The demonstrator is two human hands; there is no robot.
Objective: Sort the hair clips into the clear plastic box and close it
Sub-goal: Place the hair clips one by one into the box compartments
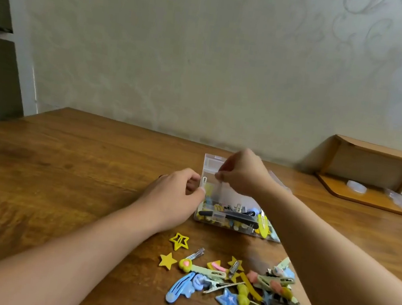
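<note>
The clear box sits on the desk, part-filled with clips: yellow, blue and 1 long black. The left hand pinches the box's left wall. The right hand, above the box, pinches its raised lid edge. Loose clips lie nearer, below both hands.

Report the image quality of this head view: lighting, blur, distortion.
Head view: soft, dim, even light; faint shadows under the arms on the table. Wide-angle bending curves the table's far edge. The clear plastic box is hazy, its walls hard to trace. The loose hair clips read fairly sharp.
</note>
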